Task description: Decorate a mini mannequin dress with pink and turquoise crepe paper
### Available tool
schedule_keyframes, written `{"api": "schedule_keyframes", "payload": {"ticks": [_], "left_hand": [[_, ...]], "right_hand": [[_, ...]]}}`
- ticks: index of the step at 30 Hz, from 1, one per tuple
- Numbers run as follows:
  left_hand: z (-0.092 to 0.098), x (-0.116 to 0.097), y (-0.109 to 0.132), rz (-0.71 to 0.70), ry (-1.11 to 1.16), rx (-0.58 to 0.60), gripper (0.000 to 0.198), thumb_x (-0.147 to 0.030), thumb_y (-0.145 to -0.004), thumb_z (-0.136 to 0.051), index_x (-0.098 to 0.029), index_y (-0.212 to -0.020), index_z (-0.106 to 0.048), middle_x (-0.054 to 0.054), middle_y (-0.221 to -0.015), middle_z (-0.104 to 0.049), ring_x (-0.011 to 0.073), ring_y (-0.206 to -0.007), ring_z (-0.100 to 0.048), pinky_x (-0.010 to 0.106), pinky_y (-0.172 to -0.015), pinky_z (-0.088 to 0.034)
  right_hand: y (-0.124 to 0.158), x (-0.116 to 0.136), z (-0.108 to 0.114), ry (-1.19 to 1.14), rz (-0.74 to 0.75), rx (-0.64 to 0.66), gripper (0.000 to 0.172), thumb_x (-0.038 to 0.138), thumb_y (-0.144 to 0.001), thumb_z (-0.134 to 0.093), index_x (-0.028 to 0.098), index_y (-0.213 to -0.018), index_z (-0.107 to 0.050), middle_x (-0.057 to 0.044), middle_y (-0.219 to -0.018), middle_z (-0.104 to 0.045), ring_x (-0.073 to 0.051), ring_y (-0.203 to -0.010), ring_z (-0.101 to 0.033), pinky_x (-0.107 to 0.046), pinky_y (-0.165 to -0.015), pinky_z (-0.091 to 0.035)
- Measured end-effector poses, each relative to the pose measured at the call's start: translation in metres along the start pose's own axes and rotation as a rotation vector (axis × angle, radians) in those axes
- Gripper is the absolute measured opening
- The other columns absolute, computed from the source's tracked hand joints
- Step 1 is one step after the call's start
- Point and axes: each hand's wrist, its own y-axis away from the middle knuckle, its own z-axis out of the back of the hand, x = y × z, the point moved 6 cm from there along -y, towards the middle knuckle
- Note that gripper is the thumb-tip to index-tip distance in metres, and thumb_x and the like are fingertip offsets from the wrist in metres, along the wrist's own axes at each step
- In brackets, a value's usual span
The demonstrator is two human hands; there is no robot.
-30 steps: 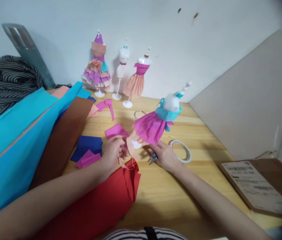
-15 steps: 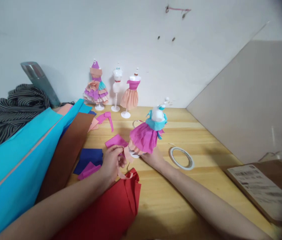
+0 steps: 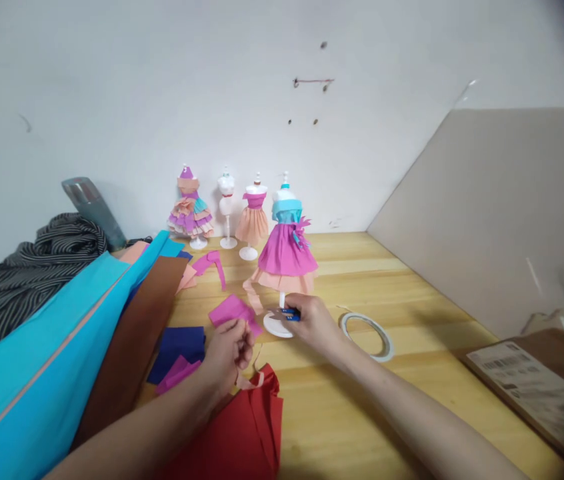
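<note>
A small white dress-form mannequin (image 3: 278, 325) stands upright in front of me, dressed in a turquoise paper top (image 3: 288, 211) and a magenta skirt (image 3: 287, 250) over a peach layer (image 3: 302, 283). A loose peach strip (image 3: 253, 297) hangs at the skirt's left side. Beside the stand, my right hand (image 3: 315, 323) is closed around blue-handled scissors (image 3: 290, 314), blades toward the left. My left hand (image 3: 229, 350) is closed in a pinch, with a narrow peach paper strip (image 3: 249, 382) trailing below its fingers. Magenta paper (image 3: 232, 310) lies just behind that hand.
Three more dress forms (image 3: 252, 223) stand along the wall. A white tape roll (image 3: 387, 350) lies to the right, near a labelled cardboard package (image 3: 517, 373). Red paper (image 3: 242, 427), brown paper (image 3: 132, 347), turquoise sheets (image 3: 62, 373), striped cloth (image 3: 47, 260) and a bottle (image 3: 95, 210) occupy the left.
The dressed mannequin went from tilted to upright on its base. My right hand came out from behind it, showing the scissors. My left hand no longer touches the strip at the skirt. The view tilted upward.
</note>
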Motion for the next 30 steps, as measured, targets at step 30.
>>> {"api": "schedule_keyframes", "payload": {"ticks": [30], "left_hand": [[-0.027,-0.027,0.016,0.073,-0.007,0.295,0.045,-0.059,-0.072,-0.058,-0.018,-0.06,-0.043,-0.003,-0.049,-0.048,0.0056,-0.035,-0.035,0.018,-0.037,-0.017]], "right_hand": [[0.004,0.019,0.026,-0.818,-0.059,0.38,0.05,0.063,-0.073,-0.058,0.013,-0.065,-0.055,0.003,-0.058,-0.044,-0.007,-0.053,-0.036,-0.022,-0.051,-0.026]]}}
